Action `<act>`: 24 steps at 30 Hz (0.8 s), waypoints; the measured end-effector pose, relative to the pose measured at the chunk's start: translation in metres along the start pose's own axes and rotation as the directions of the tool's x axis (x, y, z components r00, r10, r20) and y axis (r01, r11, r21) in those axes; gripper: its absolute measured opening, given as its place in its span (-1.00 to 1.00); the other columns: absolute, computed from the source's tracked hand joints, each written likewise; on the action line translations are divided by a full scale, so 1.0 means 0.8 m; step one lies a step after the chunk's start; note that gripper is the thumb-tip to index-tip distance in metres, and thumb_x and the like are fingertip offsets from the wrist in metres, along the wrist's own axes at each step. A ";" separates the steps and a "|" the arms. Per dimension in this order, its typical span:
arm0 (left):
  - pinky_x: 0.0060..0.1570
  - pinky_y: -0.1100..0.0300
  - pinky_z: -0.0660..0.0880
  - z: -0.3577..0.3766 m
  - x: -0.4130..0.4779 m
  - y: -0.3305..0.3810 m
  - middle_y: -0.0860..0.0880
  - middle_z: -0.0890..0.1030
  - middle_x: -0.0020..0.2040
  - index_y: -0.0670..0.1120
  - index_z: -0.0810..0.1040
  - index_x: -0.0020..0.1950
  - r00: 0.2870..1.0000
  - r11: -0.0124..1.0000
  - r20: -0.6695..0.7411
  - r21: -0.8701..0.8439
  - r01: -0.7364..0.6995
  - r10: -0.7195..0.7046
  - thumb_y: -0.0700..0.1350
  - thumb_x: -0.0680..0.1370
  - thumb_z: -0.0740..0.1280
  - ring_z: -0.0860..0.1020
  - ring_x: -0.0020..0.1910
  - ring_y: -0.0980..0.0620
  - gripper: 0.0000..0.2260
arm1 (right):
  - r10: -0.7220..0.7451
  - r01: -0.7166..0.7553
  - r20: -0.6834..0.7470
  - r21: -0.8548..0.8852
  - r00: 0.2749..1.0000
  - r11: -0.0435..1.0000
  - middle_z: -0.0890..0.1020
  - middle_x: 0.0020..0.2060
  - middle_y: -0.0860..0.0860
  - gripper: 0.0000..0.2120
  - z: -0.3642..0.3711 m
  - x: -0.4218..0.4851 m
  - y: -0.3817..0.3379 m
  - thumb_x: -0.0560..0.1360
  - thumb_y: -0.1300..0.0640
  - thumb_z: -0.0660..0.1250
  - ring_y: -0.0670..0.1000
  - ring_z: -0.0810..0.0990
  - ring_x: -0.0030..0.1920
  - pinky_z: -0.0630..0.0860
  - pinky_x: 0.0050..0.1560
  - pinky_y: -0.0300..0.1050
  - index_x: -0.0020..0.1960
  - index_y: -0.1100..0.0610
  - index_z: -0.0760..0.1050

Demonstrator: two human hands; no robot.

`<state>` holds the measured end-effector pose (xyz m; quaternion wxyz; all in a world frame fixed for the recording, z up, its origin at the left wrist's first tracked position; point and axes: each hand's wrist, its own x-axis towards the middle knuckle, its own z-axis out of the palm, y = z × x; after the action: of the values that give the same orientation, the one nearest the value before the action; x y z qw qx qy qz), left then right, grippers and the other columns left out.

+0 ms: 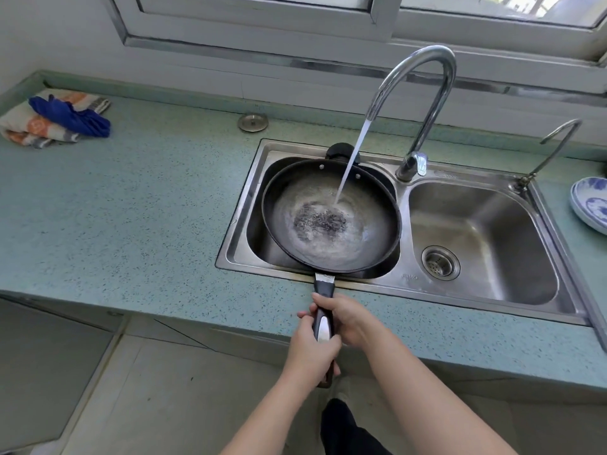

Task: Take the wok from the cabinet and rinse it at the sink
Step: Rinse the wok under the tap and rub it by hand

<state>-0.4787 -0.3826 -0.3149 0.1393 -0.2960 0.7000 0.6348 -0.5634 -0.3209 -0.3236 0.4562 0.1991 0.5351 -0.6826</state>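
A black wok [331, 218] sits over the left basin of the steel double sink [479, 290]. Its long black handle [323, 323] reaches toward me across the counter edge. My left hand [310, 353] grips the handle's near end. My right hand [348, 320] wraps the handle just ahead of it. Water runs from the tall curved faucet [423, 93] into the wok's far right side, and a shallow pool swirls in the bottom.
A green speckled counter [131, 208] surrounds the sink. Folded cloths [52, 118] lie at the far left. A sink plug [253, 122] rests behind the left basin. A small second tap [555, 142] and a blue-and-white plate [591, 205] are at the right.
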 end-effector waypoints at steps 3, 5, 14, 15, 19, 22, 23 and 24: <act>-0.62 0.31 0.36 0.003 -0.003 0.002 -0.04 0.53 -0.34 0.01 0.37 -0.12 0.999 0.999 -0.042 0.033 -0.015 0.016 -0.22 0.45 0.27 0.46 -0.69 0.09 -0.85 | 0.031 -0.033 0.032 0.062 0.999 0.998 0.53 -0.45 0.04 -0.79 -0.001 0.000 0.001 0.57 0.27 0.19 0.00 0.70 -0.34 0.60 -0.37 -0.17 -0.25 0.23 0.37; -0.63 0.33 0.36 0.001 -0.004 0.002 -0.04 0.53 -0.31 -0.03 0.39 -0.04 0.998 0.996 -0.059 0.089 -0.027 0.032 -0.20 0.46 0.27 0.46 -0.69 0.13 -0.87 | 0.053 -0.057 0.052 0.070 0.997 0.996 0.52 -0.42 0.04 -0.77 0.000 0.001 -0.001 0.58 0.25 0.17 -0.01 0.70 -0.33 0.60 -0.36 -0.19 -0.25 0.22 0.37; -0.23 -0.03 0.59 -0.020 -0.004 -0.002 -0.17 0.60 -0.12 -0.12 0.37 0.11 0.981 0.919 -0.149 0.391 -0.058 0.125 -0.12 0.45 0.27 0.62 -0.25 -0.24 -0.74 | 0.075 -0.097 0.176 0.120 0.982 0.988 0.51 -0.55 -0.05 -0.72 0.023 0.003 0.002 0.61 0.21 0.08 -0.07 0.68 -0.35 0.49 -0.11 -0.19 -0.27 0.17 0.34; -0.22 -0.02 0.58 -0.022 -0.004 -0.002 -0.17 0.60 -0.11 -0.13 0.38 0.12 0.981 0.915 -0.152 0.401 -0.054 0.124 -0.12 0.45 0.28 0.62 -0.25 -0.23 -0.73 | 0.073 -0.095 0.172 0.123 0.982 0.988 0.51 -0.55 -0.05 -0.72 0.025 0.004 0.002 0.61 0.21 0.08 -0.07 0.68 -0.35 0.49 -0.11 -0.19 -0.27 0.17 0.34; -0.59 0.28 0.45 -0.031 -0.004 0.001 -0.03 0.53 -0.23 -0.08 0.38 0.07 0.989 0.951 -0.132 0.310 -0.018 0.061 -0.16 0.46 0.28 0.51 -0.62 0.07 -0.79 | 0.070 -0.084 0.146 0.092 0.987 0.992 0.54 -0.55 -0.03 -0.70 0.031 0.005 0.003 0.61 0.20 0.11 -0.07 0.69 -0.32 0.51 -0.12 -0.16 -0.29 0.18 0.36; -0.62 0.30 0.41 -0.036 -0.002 0.001 -0.06 0.56 -0.23 -0.10 0.43 0.01 0.994 0.983 -0.103 0.182 -0.008 0.027 -0.20 0.44 0.30 0.47 -0.69 0.11 -0.84 | 0.052 -0.055 0.092 0.036 0.994 0.998 0.58 -0.56 0.02 -0.70 0.036 0.003 0.004 0.60 0.21 0.13 -0.04 0.67 -0.33 0.56 -0.24 -0.16 -0.31 0.22 0.37; -0.62 0.30 0.41 -0.036 -0.002 0.002 -0.06 0.55 -0.26 -0.13 0.44 -0.02 0.996 0.991 -0.090 0.130 -0.006 0.018 -0.22 0.44 0.30 0.47 -0.69 0.09 -0.86 | 0.032 -0.033 0.067 0.015 0.997 0.999 0.59 -0.54 0.06 -0.71 0.036 0.003 0.005 0.60 0.23 0.14 -0.03 0.67 -0.37 0.58 -0.31 -0.16 -0.30 0.23 0.37; -0.62 0.31 0.40 -0.035 -0.003 0.002 -0.06 0.54 -0.30 -0.14 0.45 -0.05 0.997 0.997 -0.075 0.079 -0.004 0.010 -0.23 0.44 0.30 0.46 -0.69 0.08 -0.88 | 0.004 -0.004 0.039 -0.005 0.999 1.000 0.58 -0.50 0.09 -0.73 0.035 0.003 0.005 0.59 0.25 0.16 -0.01 0.67 -0.40 0.59 -0.37 -0.17 -0.29 0.24 0.37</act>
<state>-0.4731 -0.4090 -0.3079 0.1221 -0.3114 0.7304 0.5955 -0.5546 -0.3475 -0.3177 0.4684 0.1858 0.5276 -0.6840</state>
